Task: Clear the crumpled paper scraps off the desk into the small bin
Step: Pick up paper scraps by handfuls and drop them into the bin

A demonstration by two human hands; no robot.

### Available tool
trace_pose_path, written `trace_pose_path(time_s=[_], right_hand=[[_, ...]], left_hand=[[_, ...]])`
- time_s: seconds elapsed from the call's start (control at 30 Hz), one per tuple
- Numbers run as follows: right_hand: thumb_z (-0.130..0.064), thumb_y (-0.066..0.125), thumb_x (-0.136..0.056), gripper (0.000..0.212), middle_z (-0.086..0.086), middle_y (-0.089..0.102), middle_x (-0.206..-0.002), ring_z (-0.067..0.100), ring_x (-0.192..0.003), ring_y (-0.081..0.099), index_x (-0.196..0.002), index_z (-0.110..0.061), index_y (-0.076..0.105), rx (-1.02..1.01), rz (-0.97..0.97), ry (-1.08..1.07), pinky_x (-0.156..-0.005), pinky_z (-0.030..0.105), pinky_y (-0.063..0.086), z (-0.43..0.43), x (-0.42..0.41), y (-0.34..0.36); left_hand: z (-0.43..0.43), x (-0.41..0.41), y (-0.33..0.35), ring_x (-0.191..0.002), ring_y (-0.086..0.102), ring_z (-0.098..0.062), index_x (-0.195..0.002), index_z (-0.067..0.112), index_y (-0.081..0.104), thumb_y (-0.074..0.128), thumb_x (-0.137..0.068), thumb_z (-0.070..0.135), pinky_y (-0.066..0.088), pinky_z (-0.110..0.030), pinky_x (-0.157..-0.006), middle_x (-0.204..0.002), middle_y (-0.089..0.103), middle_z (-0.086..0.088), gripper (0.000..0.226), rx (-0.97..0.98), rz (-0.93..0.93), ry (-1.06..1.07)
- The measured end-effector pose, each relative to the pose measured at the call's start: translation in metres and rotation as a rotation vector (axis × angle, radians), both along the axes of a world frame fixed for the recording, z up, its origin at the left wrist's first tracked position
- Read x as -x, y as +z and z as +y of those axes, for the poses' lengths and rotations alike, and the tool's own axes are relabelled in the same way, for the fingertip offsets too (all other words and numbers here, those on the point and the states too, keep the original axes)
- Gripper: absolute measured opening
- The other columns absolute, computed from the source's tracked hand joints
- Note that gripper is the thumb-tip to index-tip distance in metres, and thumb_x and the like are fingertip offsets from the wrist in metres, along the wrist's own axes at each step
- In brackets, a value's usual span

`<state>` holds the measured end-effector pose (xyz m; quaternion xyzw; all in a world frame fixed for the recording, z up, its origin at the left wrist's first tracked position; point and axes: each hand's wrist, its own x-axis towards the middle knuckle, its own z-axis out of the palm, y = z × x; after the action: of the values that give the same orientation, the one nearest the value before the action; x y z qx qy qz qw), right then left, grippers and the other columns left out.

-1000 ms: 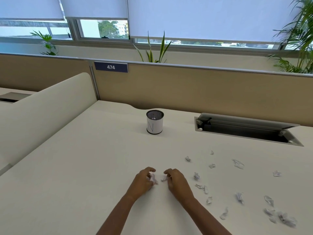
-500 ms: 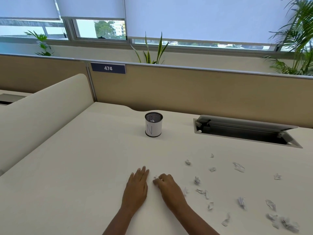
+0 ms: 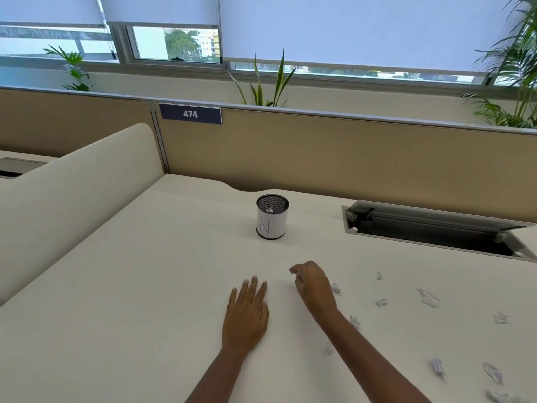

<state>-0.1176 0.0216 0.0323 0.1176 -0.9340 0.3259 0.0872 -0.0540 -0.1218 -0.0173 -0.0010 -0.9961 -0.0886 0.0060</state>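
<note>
The step in hand looks like a carry. The right hand [image 3: 312,286] has its fingers curled in and a fleck of white shows at the fingertips [image 3: 294,270], so I judge it is pinching a scrap meant for the small bin [image 3: 272,221]. The left hand [image 3: 247,312] lies flat on the desk [image 3: 130,301], fingers straight and together, holding nothing. The bin, a mesh cup wrapped in white paper marked N, stands upright beyond both hands, well apart from them, with a bit of white inside. The next move calls for a forward reach and a release right above the narrow opening, since so light a piece could drift past the rim. Most crumpled paper scraps [image 3: 428,298] lie scattered right of the right forearm, one just beside the hand. An open cable hatch [image 3: 430,218] sits right of the bin. Nothing stands between hand and bin.
</note>
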Motion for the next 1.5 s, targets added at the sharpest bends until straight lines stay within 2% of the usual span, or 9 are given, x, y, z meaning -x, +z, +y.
trace_pose_path(time_s=[0.37, 0.47, 0.63, 0.73, 0.93, 1.0, 1.07, 1.33, 1.5], right_hand=[[0.008, 0.054, -0.083, 0.02, 0.02, 0.064, -0.092, 0.034, -0.085, 0.059, -0.098, 0.002, 0.065, 0.149, 0.401, 0.028, -0.071, 0.035, 0.049, -0.044, 0.079, 0.08], [0.01, 0.052, -0.082, 0.024, 0.019, 0.062, -0.095, 0.034, -0.089, 0.057, -0.101, 0.002, 0.063, 0.125, 0.418, 0.053, -0.072, 0.039, 0.052, -0.058, 0.102, 0.086], [0.013, 0.042, -0.081, 0.039, 0.019, 0.051, -0.116, 0.034, -0.109, 0.05, -0.116, 0.001, 0.054, 0.005, 0.201, 0.064, -0.086, 0.04, 0.046, -0.068, 0.135, 0.079], [0.008, 0.042, -0.084, 0.036, 0.02, 0.046, -0.124, 0.035, -0.109, 0.049, -0.113, -0.004, 0.058, -0.031, 0.032, 0.091, -0.091, 0.038, 0.041, -0.063, 0.144, 0.073], [0.015, 0.043, -0.078, 0.037, 0.019, 0.054, -0.115, 0.027, -0.11, 0.051, -0.099, -0.005, 0.066, 0.183, 0.041, -0.021, -0.081, 0.012, 0.03, -0.024, 0.118, 0.062], [0.013, 0.044, -0.078, 0.036, 0.016, 0.057, -0.114, 0.026, -0.107, 0.053, -0.097, -0.007, 0.066, 0.181, -0.004, -0.061, -0.079, 0.013, 0.031, -0.001, 0.105, 0.05], [0.01, 0.046, -0.082, 0.031, 0.015, 0.059, -0.113, 0.027, -0.104, 0.056, -0.099, -0.008, 0.066, 0.147, -0.075, -0.06, -0.079, 0.016, 0.034, 0.024, 0.09, 0.037], [-0.007, 0.058, -0.086, 0.027, 0.007, 0.055, -0.119, 0.019, -0.114, 0.049, -0.113, -0.01, 0.058, -0.078, -0.325, 0.084, -0.084, 0.012, 0.028, 0.093, 0.024, 0.004], [0.0, 0.053, -0.086, 0.019, 0.014, 0.062, -0.105, 0.028, -0.098, 0.056, -0.099, -0.006, 0.065, -0.235, -0.182, 0.062, -0.08, 0.026, 0.041, 0.094, 0.004, -0.013]], left_hand=[[-0.001, 0.05, -0.003, -0.102, 0.069, -0.023, -0.109, 0.02, 0.071, 0.036, -0.075, 0.034, 0.027, -0.037, -0.096, -0.115, 0.07, -0.006, 0.051, -0.031, 0.02, 0.061], [0.0, 0.058, -0.005, -0.103, 0.069, -0.024, -0.11, 0.02, 0.071, 0.036, -0.075, 0.034, 0.019, -0.037, -0.106, -0.116, 0.07, -0.007, 0.051, -0.031, 0.047, 0.079], [0.001, 0.066, -0.004, -0.102, 0.069, -0.023, -0.108, 0.02, 0.072, 0.036, -0.074, 0.035, 0.024, -0.038, -0.099, -0.115, 0.071, -0.006, 0.051, -0.046, 0.044, 0.077], [0.0, 0.068, -0.004, -0.103, 0.069, -0.023, -0.109, 0.02, 0.071, 0.036, -0.075, 0.035, 0.023, -0.037, -0.101, -0.115, 0.07, -0.007, 0.051, -0.042, 0.053, 0.067], [0.0, 0.068, -0.004, -0.103, 0.069, -0.024, -0.108, 0.019, 0.072, 0.036, -0.075, 0.035, 0.03, -0.04, -0.095, -0.115, 0.071, -0.007, 0.051, -0.001, 0.077, 0.062], [0.0, 0.068, -0.003, -0.101, 0.07, -0.023, -0.107, 0.019, 0.072, 0.035, -0.075, 0.035, 0.04, -0.045, -0.096, -0.113, 0.071, -0.007, 0.051, -0.003, 0.086, 0.06], [0.001, 0.067, -0.002, -0.099, 0.07, -0.023, -0.105, 0.018, 0.073, 0.035, -0.074, 0.034, 0.055, -0.043, -0.084, -0.111, 0.072, -0.007, 0.051, -0.014, 0.08, 0.059], [0.013, 0.06, -0.005, -0.098, 0.07, -0.03, -0.105, 0.008, 0.073, 0.033, -0.076, 0.031, 0.055, -0.048, -0.079, -0.111, 0.071, -0.016, 0.054, 0.026, 0.075, 0.054], [0.038, 0.05, -0.003, -0.099, 0.069, -0.033, -0.105, 0.004, 0.071, 0.032, -0.077, 0.031, 0.054, -0.05, -0.08, -0.111, 0.069, -0.021, 0.056, 0.019, 0.083, 0.034]])
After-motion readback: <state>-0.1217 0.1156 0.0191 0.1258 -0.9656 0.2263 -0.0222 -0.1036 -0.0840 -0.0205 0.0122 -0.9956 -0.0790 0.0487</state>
